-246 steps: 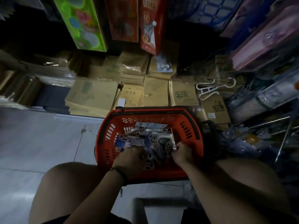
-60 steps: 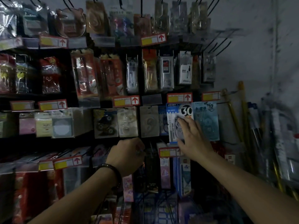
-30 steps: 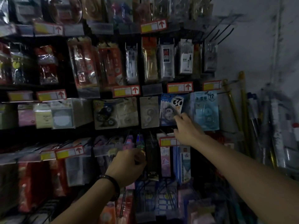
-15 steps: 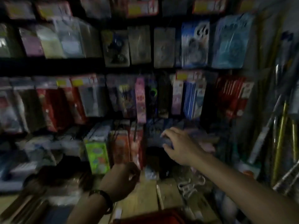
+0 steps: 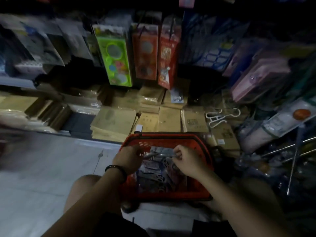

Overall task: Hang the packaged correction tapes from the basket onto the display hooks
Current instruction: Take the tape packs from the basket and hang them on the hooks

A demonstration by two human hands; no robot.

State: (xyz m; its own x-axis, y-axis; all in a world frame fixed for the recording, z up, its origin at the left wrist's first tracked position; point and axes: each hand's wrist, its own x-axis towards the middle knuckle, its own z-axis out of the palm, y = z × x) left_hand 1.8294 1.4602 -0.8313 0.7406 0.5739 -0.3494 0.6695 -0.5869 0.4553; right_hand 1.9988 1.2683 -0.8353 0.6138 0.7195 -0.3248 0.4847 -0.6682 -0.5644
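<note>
L hand [image 5: 127,159] fingers [image 5: 136,148] curling in, pinching one end of a packaged correction tape [image 5: 159,153]. R hand [image 5: 187,160] fingers [image 5: 177,152] curling, pinching its other end. The pack is hovering just over the other packs [image 5: 153,170], which are lying in the red basket [image 5: 164,136]. Basket is sitting betw. the person's knees, w/ brown envelope stacks [image 5: 112,120] lying just beyond.

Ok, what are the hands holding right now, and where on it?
Apparently one correction tape pack over the basket: the left hand pinches one end, the right hand the other end.
</note>
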